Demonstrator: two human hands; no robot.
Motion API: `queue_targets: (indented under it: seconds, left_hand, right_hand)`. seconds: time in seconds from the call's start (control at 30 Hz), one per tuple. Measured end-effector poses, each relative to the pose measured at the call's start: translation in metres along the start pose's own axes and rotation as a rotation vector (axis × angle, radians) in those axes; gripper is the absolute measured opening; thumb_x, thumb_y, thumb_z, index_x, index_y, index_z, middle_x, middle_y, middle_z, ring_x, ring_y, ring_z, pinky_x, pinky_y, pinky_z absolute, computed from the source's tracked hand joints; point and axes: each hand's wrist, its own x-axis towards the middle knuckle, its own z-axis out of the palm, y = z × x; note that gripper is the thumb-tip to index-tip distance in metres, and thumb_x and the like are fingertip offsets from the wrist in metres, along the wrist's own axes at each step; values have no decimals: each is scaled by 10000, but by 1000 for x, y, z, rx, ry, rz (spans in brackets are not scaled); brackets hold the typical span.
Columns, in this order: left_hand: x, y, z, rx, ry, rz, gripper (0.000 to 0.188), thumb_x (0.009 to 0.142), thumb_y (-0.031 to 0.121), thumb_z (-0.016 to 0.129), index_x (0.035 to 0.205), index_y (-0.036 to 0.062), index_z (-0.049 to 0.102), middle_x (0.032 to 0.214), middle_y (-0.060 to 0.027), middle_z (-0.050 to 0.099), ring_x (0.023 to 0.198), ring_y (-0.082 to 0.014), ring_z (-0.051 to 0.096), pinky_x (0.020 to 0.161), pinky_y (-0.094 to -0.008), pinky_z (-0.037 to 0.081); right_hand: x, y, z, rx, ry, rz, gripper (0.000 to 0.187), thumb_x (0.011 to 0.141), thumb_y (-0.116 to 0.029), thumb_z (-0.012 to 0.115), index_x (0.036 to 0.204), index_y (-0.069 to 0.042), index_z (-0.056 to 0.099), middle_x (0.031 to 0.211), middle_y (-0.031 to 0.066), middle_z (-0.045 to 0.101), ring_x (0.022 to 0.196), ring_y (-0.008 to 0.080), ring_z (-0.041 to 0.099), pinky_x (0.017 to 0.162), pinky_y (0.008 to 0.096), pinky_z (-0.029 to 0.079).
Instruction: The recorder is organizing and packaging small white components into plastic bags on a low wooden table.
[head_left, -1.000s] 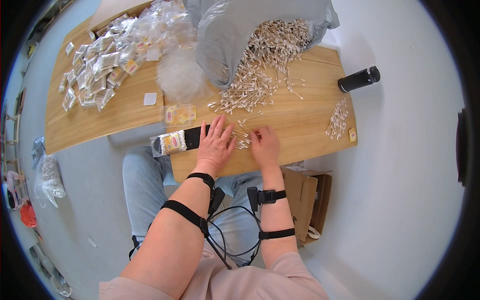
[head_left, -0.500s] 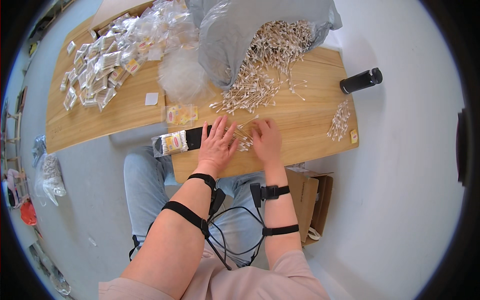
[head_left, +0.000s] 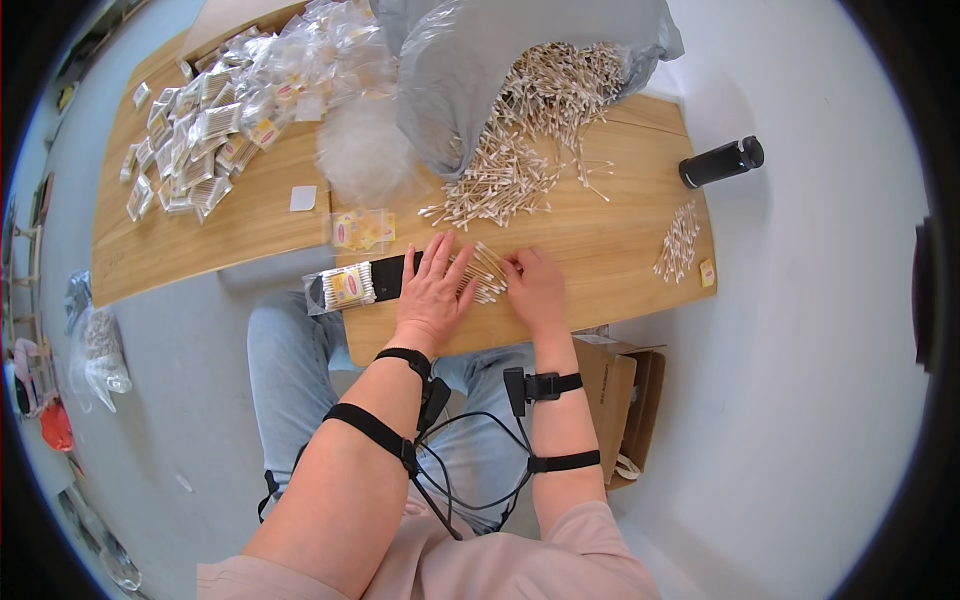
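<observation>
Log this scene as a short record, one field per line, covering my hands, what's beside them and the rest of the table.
Left hand: palm down, fingers extended, across a black strip
Right hand: fingers curled beside the swab bunch; grip unclear
Between hands: the swab bunch
Left of hands: clear packet of swabs with a yellow label
Beyond hands: loose swab pile at a grey bag's mouth
Upper left: heap of packed swabs
Right side: small swab cluster, yellow card, black bottle

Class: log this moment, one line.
left hand: extended at loose swabs; right hand: curled beside them; swab packet: left of both hands
</observation>
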Motion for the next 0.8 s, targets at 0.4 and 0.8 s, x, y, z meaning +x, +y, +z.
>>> queue_targets:
  seconds: [0.4,0.8]
  left_hand:
    - [0,-2,4,-22,17,-1,574,939,423,509,1442,163,419,1549,-71,317,1439,-215,270,1177,-510,146]
    - [0,-2,7,33,0,18,537,957,381,475,1447,168,421,1556,-53,319,1444,-200,277,1182,-507,144]
  right_hand:
    - [-5,-16,7,27,78,-113,122,815,-53,631,914,-93,691,861,112,609,802,322,612,678,421,496]
    - [-61,-24,11,-110,146,-118,539,849,-176,627,1326,25,479,1333,218,512,1261,414,450,1052,514,356]
